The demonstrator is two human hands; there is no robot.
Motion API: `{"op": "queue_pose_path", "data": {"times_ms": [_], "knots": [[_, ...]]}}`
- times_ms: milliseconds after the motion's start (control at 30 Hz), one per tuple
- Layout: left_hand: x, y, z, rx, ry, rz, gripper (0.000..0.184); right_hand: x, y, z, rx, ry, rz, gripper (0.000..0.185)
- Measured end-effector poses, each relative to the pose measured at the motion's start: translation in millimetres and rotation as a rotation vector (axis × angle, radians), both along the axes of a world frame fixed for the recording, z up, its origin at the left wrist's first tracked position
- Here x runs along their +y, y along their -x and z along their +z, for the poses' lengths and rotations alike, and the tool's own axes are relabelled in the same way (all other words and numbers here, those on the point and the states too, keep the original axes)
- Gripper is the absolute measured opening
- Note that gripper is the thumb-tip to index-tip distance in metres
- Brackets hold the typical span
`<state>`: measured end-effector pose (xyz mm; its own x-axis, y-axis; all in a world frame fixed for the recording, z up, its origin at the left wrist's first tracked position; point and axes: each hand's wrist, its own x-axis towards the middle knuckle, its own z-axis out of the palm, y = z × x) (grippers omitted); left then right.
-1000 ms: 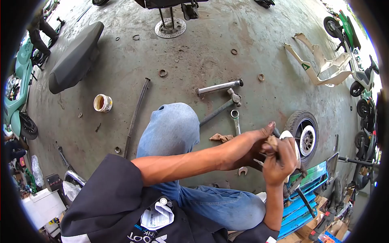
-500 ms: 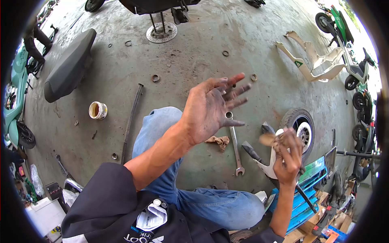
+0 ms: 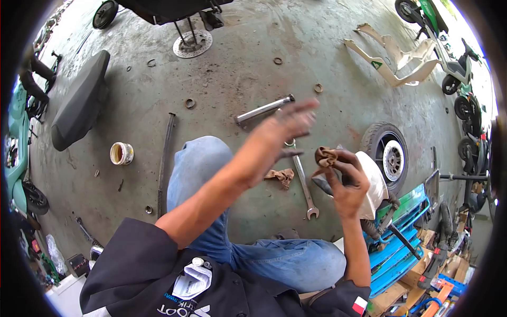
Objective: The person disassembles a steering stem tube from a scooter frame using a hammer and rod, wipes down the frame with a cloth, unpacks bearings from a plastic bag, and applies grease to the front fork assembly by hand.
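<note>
My left hand (image 3: 288, 124) is stretched over the floor, blurred by motion, with its darkened fingers apart and nothing visible in it. My right hand (image 3: 347, 185) pinches a crumpled brown cloth (image 3: 326, 157) between thumb and fingers, in front of a white panel (image 3: 374, 185). Under and beside my left hand lie a chrome tube (image 3: 264, 109) and a long wrench (image 3: 303, 182). The hammer is mostly hidden behind that hand. A second brown cloth (image 3: 282, 177) is on the floor between my hands, left of the wrench.
A wheel (image 3: 392, 158) lies at right, above a blue rack (image 3: 396, 259). At left are a black seat (image 3: 82, 100), an open tub (image 3: 122, 154) and a long rod (image 3: 166, 158). Metal rings (image 3: 190, 103) and a cream fairing (image 3: 393, 61) lie farther off. Scooters stand along both sides.
My left hand came away from my right hand and opened, then rose slightly. My right hand moved left with the cloth. The view shifted, and the chrome tube and the whole wrench came into sight.
</note>
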<state>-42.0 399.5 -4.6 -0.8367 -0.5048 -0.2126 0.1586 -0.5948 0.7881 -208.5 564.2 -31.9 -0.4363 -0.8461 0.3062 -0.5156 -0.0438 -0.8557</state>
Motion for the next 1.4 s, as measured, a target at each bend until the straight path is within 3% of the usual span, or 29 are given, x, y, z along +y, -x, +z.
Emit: {"op": "queue_pose_path", "data": {"times_ms": [100, 133, 167, 233, 300, 433, 567, 700, 833, 900, 967, 1033, 1133, 1167, 1267, 1400], "knots": [[34.5, 13.1, -4.2, -0.136, 0.430, -0.027, 0.050, -22.9, -8.5, 18.2, -0.443, 0.040, 0.045, 0.022], [38.2, 14.3, -4.9, -0.113, 0.450, 0.103, 0.048, -25.8, -8.1, 19.0, -0.530, 0.045, 0.056, 0.027], [36.5, 11.0, -6.4, -0.125, 0.457, 0.127, 0.048, -23.8, -5.8, 19.3, -0.735, -0.027, 0.040, 0.043], [31.1, 5.9, -5.0, -0.231, 1.013, 0.292, 0.043, -28.8, -10.5, 24.5, -0.853, 0.002, 0.073, 0.051], [26.6, 0.3, -2.9, -0.237, 1.127, 0.237, 0.042, -29.5, -9.4, 24.2, -1.013, -0.020, 0.067, 0.066], [29.1, -3.5, -10.2, -0.245, 1.382, 0.200, 0.034, -25.2, -13.2, 23.9, -1.119, -0.072, 0.092, 0.065], [37.5, -2.1, -16.7, -0.241, 1.509, 0.217, 0.025, -22.9, -12.0, 35.0, -0.924, -0.164, 0.131, 0.055], [37.3, -5.0, -10.2, -0.209, 1.649, 0.256, 0.023, -24.5, -7.9, 50.2, -0.876, -0.296, 0.183, 0.059], [7.5, -24.0, 17.9, -0.289, 1.547, 0.430, 0.022, -32.8, -8.1, 70.2, -0.672, -0.380, 0.170, 0.062], [-20.7, -52.5, 42.2, -0.330, 1.198, 0.573, 0.025, -52.2, -12.6, 76.6, -0.578, -0.334, 0.197, 0.064], [-45.4, -79.2, 64.9, -0.275, 0.732, 0.485, 0.027, -73.6, -16.8, 86.1, -0.433, -0.318, 0.263, 0.068], [-74.7, -99.1, 48.2, -0.173, 0.673, 0.525, 0.034, -110.1, -33.6, 88.7, -0.471, -0.237, 0.299, 0.064], [-102.4, -122.1, 35.5, -0.223, 0.590, 0.528, 0.039, -180.8, -66.4, 90.7, -0.552, -0.303, 0.394, 0.058], [-112.3, -128.9, 23.8, -0.259, 0.731, 0.551, 0.038, -203.3, -81.0, 93.0, -0.588, -0.348, 0.400, 0.056], [-132.8, -146.3, 22.1, -0.408, 0.836, 0.574, 0.035, -261.0, -118.4, 89.9, -0.580, -0.482, 0.499, 0.045], [-168.9, -182.3, 8.8, -0.329, 0.660, 0.627, 0.027, -317.0, -150.3, 63.7, -0.462, -0.345, 0.506, 0.036]]}}
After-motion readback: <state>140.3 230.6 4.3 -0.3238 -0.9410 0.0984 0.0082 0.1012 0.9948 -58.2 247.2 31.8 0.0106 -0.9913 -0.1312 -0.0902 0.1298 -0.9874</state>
